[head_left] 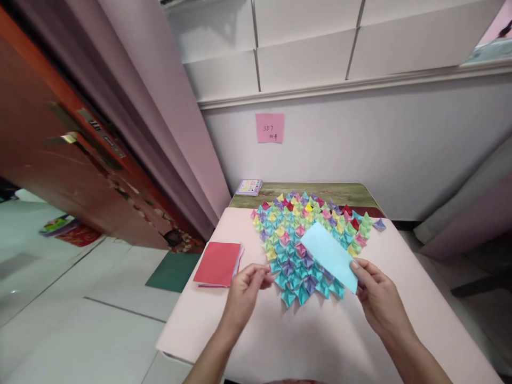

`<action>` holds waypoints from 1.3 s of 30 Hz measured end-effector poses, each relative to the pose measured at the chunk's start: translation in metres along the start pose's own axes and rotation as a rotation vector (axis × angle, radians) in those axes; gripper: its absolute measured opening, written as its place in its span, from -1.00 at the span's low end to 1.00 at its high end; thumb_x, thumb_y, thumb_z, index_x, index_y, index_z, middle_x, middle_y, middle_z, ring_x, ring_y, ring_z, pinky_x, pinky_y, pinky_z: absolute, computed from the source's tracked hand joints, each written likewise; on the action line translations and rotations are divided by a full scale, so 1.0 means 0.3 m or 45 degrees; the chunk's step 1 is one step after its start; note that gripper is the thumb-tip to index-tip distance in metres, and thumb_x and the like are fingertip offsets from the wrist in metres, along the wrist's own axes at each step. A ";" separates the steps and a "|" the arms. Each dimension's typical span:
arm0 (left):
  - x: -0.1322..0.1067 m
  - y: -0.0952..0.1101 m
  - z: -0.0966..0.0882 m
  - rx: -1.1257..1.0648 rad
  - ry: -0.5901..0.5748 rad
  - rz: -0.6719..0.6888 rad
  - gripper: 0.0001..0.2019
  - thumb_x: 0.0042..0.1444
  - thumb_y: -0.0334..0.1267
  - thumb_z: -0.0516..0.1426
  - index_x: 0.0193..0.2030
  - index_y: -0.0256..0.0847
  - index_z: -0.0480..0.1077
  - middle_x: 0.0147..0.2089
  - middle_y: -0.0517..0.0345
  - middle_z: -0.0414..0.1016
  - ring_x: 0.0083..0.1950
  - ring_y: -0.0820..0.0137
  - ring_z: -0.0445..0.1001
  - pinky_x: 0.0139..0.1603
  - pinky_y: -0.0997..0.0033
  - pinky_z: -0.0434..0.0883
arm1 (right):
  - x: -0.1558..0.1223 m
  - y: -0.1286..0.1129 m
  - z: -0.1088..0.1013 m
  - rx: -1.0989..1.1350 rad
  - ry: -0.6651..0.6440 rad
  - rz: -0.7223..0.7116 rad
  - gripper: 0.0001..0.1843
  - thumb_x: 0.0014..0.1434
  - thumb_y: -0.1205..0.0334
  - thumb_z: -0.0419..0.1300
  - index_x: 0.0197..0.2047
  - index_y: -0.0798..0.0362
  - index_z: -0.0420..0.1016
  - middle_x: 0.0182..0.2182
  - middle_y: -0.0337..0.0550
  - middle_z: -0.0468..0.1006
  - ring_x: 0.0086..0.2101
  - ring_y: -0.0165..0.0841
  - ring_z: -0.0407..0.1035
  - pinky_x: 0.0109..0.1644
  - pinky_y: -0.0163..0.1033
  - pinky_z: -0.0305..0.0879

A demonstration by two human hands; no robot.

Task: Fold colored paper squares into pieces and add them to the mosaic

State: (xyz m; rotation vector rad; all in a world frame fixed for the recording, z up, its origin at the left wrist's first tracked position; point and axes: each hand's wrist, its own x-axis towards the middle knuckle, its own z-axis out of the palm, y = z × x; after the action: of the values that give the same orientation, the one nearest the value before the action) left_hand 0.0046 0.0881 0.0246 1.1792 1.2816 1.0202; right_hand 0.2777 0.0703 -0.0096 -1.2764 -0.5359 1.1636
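A light blue sheet of paper [328, 253], rectangular in outline, is pinched at its lower right corner by my right hand [376, 293], thumb on top. It is held tilted over the table and hides some of the folded pieces behind it. My left hand [250, 290] is closed, with its fingers curled and nothing visible in them, at the left edge of the folded pieces. Many small pointed origami pieces [286, 250] in teal, purple, yellow, pink, green and red stand in rows across the table. Those closest to me are mostly teal.
A stack of paper with a red sheet on top [218, 264] lies at the left of the pink-covered table [192, 325]. Small printed cards or a booklet [248, 186] rest at the back left corner. A pink note [270, 128] is on the wall; a door [80, 138] stands left.
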 end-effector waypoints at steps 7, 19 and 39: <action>-0.031 -0.075 0.176 -0.686 -0.451 -0.255 -0.46 0.02 0.02 0.31 0.11 -0.17 0.42 0.13 -0.12 0.47 0.10 0.16 0.46 0.01 0.25 0.38 | -0.111 0.123 0.171 0.143 -0.106 0.177 -0.65 -0.01 0.05 0.42 -0.19 0.02 0.52 -0.36 -0.22 0.62 -0.43 -0.36 0.48 -0.38 -0.30 0.48; 0.008 -0.028 0.188 -1.126 -0.280 -0.175 -0.57 0.07 0.03 0.26 -0.04 -0.23 0.47 -0.06 -0.04 0.56 -0.07 0.25 0.50 -0.06 0.33 0.39 | -0.160 0.119 0.282 0.255 -0.230 0.305 -0.60 -0.02 0.11 0.43 -0.09 -0.05 0.55 -0.25 -0.26 0.61 -0.45 -0.45 0.45 -0.41 -0.37 0.48; -0.020 -0.012 0.081 -0.837 0.059 -0.210 -0.59 -0.10 -0.18 0.37 -0.10 -0.30 0.50 -0.19 -0.03 0.63 -0.30 0.31 0.56 -0.30 0.40 0.47 | -0.162 0.125 0.155 -0.371 -0.366 -0.479 -0.54 0.21 0.10 0.25 0.18 -0.09 0.37 -0.05 -0.05 0.56 -0.18 -0.23 0.52 -0.05 -0.05 0.48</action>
State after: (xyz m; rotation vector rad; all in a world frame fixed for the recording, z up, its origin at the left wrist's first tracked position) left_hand 0.0281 0.0801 0.0202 0.5408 0.9435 1.2210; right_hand 0.2059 0.0435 -0.0179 -1.1879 -1.1414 0.9761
